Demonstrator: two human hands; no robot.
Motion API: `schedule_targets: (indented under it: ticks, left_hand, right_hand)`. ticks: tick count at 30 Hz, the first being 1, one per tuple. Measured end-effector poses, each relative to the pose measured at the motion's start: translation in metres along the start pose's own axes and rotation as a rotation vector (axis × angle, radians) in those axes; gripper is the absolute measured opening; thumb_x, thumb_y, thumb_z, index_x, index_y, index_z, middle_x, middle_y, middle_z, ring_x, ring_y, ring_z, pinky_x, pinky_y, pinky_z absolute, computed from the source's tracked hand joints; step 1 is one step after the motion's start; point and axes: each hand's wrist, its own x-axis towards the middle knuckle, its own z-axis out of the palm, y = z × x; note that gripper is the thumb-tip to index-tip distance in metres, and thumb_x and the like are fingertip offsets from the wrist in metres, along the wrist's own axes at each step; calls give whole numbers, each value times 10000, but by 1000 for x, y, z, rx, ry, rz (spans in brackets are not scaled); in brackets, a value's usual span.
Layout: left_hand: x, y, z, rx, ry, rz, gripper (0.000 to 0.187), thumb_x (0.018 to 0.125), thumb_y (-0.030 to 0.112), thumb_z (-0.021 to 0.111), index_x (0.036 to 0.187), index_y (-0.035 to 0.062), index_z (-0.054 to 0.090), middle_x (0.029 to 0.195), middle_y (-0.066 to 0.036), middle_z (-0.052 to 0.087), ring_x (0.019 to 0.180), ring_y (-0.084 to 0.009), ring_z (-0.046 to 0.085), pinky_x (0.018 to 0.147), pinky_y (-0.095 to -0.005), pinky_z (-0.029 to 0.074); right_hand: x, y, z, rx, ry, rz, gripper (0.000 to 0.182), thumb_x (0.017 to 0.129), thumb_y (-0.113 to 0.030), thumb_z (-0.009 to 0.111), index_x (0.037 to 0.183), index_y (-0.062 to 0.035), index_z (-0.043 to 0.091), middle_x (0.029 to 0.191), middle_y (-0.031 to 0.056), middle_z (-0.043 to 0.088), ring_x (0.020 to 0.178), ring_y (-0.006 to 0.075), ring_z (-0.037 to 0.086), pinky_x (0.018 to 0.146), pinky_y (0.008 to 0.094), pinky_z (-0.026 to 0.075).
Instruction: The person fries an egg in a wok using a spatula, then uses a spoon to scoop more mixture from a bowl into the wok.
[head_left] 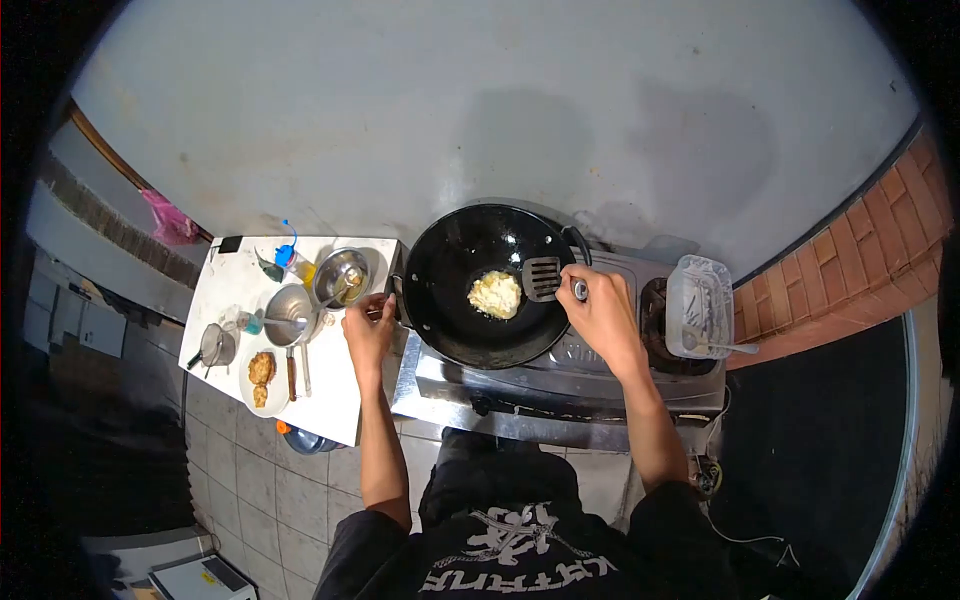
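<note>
A black wok sits on the stove, with a pale yellow, lumpy piece of food frying in a little oil at its middle. My right hand is wrapped round the handle of a slotted spatula, whose dark blade hangs over the wok just right of the food, apart from it. At the wok's left side, the bent fingers of my left hand close on its loop handle, which they partly cover.
On the white table at left are metal bowls, a strainer, a blue-capped bottle and a plate of fried food. A clear plastic container with a spoon stands on the stove's right burner. A grey wall rises behind.
</note>
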Motion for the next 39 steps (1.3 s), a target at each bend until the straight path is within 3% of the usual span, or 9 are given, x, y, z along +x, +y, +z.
schedule_targets:
  ticks: [6,10,13,19,22,25,34,39]
  left_hand:
    - [6,1,7,80,44,-68,222,759,165,748,841,-36,702,755,-167,695,720,-256,699,686,-323,526]
    - [7,-4,8,64,71,-26,212,735,163,760,790,-33,702,732,-163,691,699,-264,694,681,-331,525]
    - [8,-8,8,70,45,-62,228,711,167,765,793,-34,693,726,-158,690,682,-270,688,684,-333,522]
    - [8,-14,5,47,-43,-78,232,710,152,760,803,-43,675,738,-155,692,687,-247,688,687,-327,519]
    - [5,-13,4,19,-55,-33,217,728,115,753,787,-68,653,696,-153,676,624,-193,654,613,-306,505]
    - [9,-19,1,-50,-130,-60,241,720,141,764,792,-60,653,695,-146,679,633,-196,663,638,-302,509]
    - [21,-41,6,-142,-262,9,275,735,159,765,767,-72,620,683,-145,666,617,-174,639,606,-292,501]
    - [22,-35,9,-115,-243,0,267,720,137,755,782,-74,604,683,-144,654,613,-164,621,595,-289,494]
  right_hand:
    - [2,-9,-14,-67,-51,20,143,788,-103,612,825,29,652,638,230,586,609,387,612,595,405,488]
    - [-3,-8,-12,-27,39,12,148,789,-106,613,830,30,658,622,226,580,585,371,613,580,394,478]
    - [-10,-10,-5,21,59,147,153,792,-105,611,842,29,666,605,220,569,561,356,608,562,374,465]
    - [-21,-21,8,40,285,197,150,795,-90,608,857,35,663,592,203,558,506,300,600,520,340,434]
    - [-23,-23,7,68,324,202,148,809,-83,600,871,38,660,605,188,574,480,230,579,508,322,418]
    - [-32,-16,11,194,402,243,144,846,-77,580,895,32,661,631,136,599,492,118,495,499,283,395]
    - [-61,-26,13,382,500,378,162,911,-102,541,958,4,654,607,4,540,533,51,475,489,236,381]
    - [-68,-40,13,463,548,442,157,911,-90,538,964,3,653,610,-9,523,539,40,462,477,210,373]
